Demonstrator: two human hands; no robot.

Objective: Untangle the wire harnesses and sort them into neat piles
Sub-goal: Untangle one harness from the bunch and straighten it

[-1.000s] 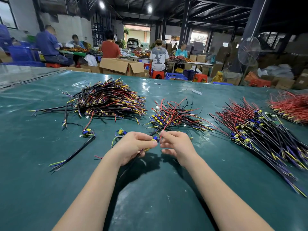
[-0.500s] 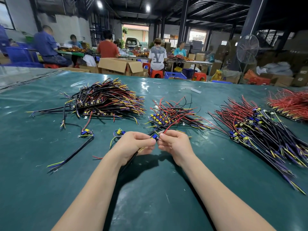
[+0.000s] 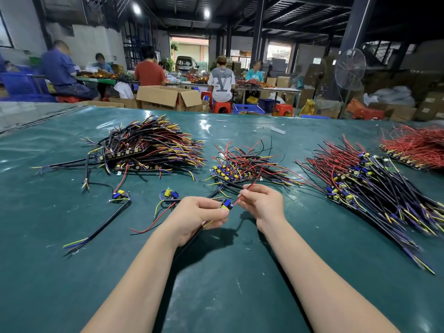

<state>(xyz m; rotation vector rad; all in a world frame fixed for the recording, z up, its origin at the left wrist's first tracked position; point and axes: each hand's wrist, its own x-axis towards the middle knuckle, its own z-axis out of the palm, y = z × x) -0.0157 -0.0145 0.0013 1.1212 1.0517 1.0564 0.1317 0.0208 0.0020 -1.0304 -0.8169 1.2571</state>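
Note:
My left hand grips one wire harness by its small blue and yellow component, and the black cable hangs below my palm. My right hand pinches that harness's red wire between thumb and fingers, just right of the component. Both hands hover above the green table. Behind them lies a small tangled pile of red and black harnesses. A big black and yellow pile sits at the left, and a long red and black pile at the right.
Two loose harnesses lie left of my hands. A red wire pile sits at the far right. Beyond the table's far edge are cardboard boxes, stools, a standing fan and seated people at other tables.
My hands have drawn apart a little. The right hand now pulls the red wire up and to the right, away from the component held in the left.

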